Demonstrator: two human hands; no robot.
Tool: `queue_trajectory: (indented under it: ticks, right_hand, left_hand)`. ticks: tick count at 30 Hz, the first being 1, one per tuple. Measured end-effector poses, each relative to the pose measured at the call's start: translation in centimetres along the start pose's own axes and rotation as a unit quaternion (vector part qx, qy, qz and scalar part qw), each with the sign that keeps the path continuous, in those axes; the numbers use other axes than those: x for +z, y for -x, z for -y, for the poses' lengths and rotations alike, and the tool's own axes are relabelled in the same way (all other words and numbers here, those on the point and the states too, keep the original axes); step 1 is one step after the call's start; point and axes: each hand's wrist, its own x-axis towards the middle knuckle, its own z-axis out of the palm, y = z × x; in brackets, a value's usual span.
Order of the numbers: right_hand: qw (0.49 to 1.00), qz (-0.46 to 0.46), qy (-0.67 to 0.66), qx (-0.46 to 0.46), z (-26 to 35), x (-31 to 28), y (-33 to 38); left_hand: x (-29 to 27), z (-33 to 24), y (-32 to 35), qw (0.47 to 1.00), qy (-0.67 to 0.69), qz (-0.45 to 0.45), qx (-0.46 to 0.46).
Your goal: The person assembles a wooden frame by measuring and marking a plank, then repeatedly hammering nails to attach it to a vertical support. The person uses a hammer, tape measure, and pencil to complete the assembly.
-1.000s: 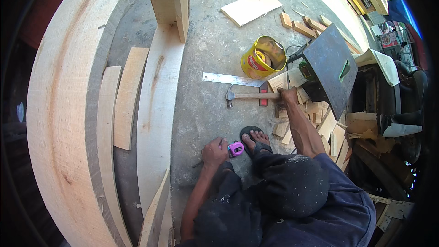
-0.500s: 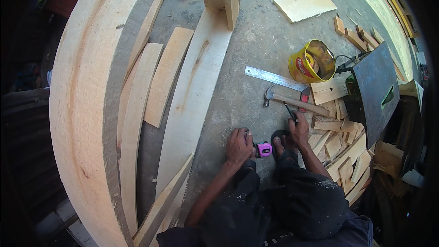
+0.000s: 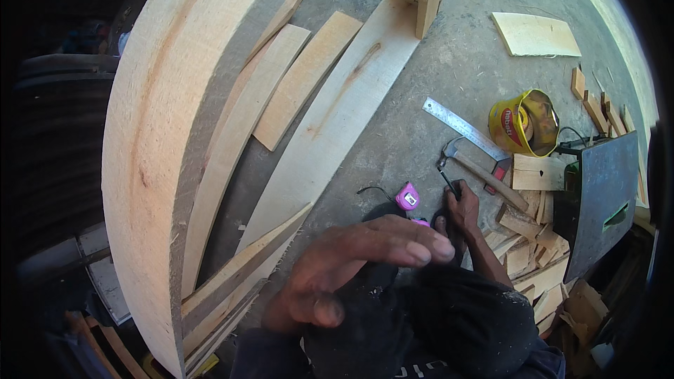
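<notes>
My left hand (image 3: 340, 253) is raised close to the camera, its fingers stretched out and the thumb apart, with nothing held in it. Beyond its fingertips a pink tape measure (image 3: 406, 196) with a dark strap lies on the concrete floor. Another bit of pink (image 3: 421, 222) shows just past the fingers, mostly hidden. Lower right of the hammer, my right hand (image 3: 463, 206) is closed around a thin dark pencil or pen (image 3: 447, 181), its tip pointing up and left. The claw hammer (image 3: 484, 174) lies beside a metal try square (image 3: 467, 128).
Long boards (image 3: 330, 126) and a thick plank (image 3: 151, 154) fill the left. A yellow tin (image 3: 510, 126) stands right of the square, near a dark table-like machine (image 3: 604, 200). Wood offcuts (image 3: 521, 224) are heaped below it. A flat board (image 3: 537, 34) lies farther off.
My left hand has come up from the floor by the tape measure toward the camera, its fingers extended. The scene has shifted rightward in view. My right hand still holds the pencil or pen.
</notes>
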Motion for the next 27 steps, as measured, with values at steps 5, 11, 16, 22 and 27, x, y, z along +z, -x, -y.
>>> queue_trajectory:
  ticks: [5, 11, 16, 22, 27]
  right_hand:
    - [1.000, -0.010, -0.004, -0.001, -0.3, 0.1, -0.1]
    - [1.000, -0.013, -0.003, 0.001, -0.3, 0.1, 0.0]
    - [1.000, -0.001, -0.005, 0.001, -0.2, 0.1, 0.0]
    - [1.000, -0.003, 0.010, -0.005, 0.0, 0.1, -0.1]
    - [1.000, 0.000, 0.024, 0.012, 0.2, 0.1, 0.0]
  left_hand:
    - [8.2, -3.6, 1.3, 0.992, -0.116, -0.047, 0.018]
    - [8.8, -3.4, 1.9, 0.986, -0.165, -0.030, -0.008]
    - [8.8, -4.2, 3.1, 0.983, -0.178, -0.036, -0.008]
    - [10.0, -5.0, 3.4, 0.971, -0.213, -0.109, -0.008]
    - [12.2, -5.9, 3.3, 0.942, -0.272, -0.197, -0.002]
